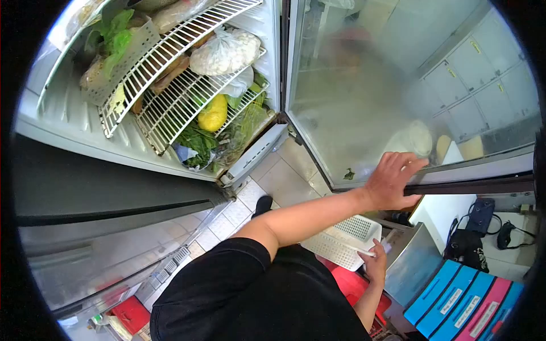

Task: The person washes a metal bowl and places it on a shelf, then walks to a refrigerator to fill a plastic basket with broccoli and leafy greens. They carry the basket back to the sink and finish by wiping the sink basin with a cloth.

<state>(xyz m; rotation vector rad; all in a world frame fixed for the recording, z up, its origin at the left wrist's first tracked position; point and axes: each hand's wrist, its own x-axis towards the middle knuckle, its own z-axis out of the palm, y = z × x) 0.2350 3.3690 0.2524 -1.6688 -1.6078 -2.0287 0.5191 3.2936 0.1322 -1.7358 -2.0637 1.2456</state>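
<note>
My left hand (392, 181) reaches across to the edge of an open glass refrigerator door (364, 96), fingers over the glass side and thumb on the other side of the dark frame. Lower down, my right hand (373, 262) grips the rim of a white perforated plastic basket (333, 250). Little of the basket's inside shows, and no contents can be made out. The open refrigerator has white wire shelves (170, 122) holding a clear bag of whitish pieces (226, 52), a yellow fruit or vegetable (213, 113) and leafy greens (198, 141).
Another glass door (108, 273) stands open at lower left. A perforated bin of greens (122, 62) sits on the upper shelf. Red plastic crates (350, 284), a blue and pink striped box (466, 301) and black bags (466, 244) are at lower right, above a tiled floor (278, 176).
</note>
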